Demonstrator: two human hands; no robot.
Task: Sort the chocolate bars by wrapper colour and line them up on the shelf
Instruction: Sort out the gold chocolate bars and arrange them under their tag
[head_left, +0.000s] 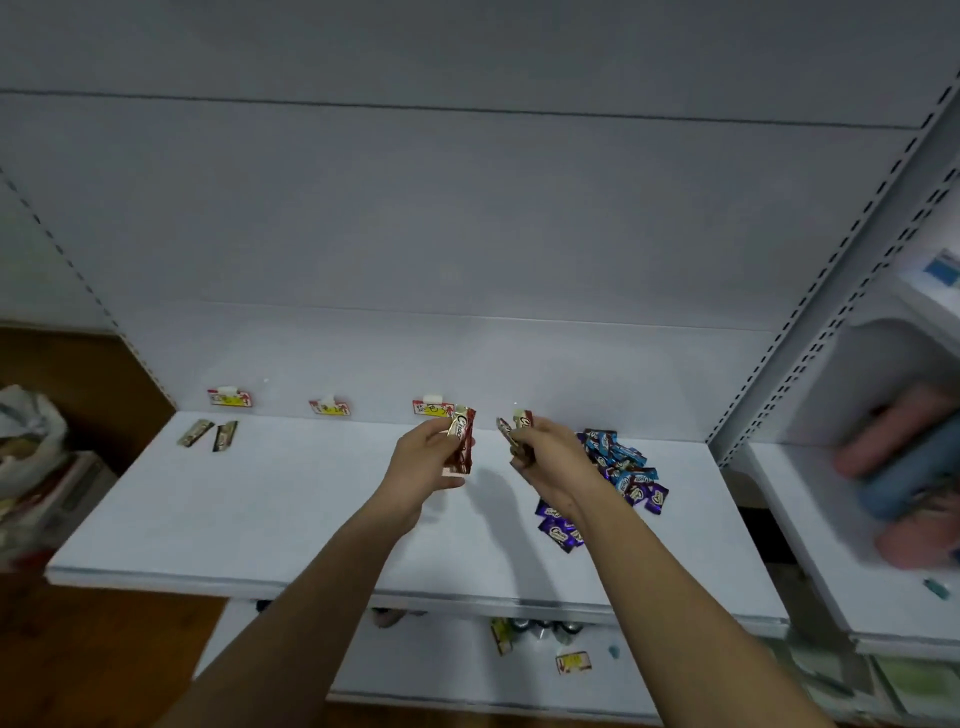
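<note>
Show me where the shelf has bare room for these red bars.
Bare shelf runs from the two dark bars at far left to the blue and purple pile at right. Crowded only around that pile, beside the right hand.

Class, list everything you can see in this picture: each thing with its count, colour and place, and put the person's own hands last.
Shelf: one, white, centre.
Dark bars: two, dark with gold ends, shelf's back left.
Loose pile: many blue and purple bars, shelf's right; count unclear.
Labels: three, red and yellow, back wall.
Plastic bag: one, pale, far left.
Red-brown bar: at least one, in left hand.
Red-brown bars: at least two, in right hand.
Left hand: gripping.
Right hand: gripping.
</note>
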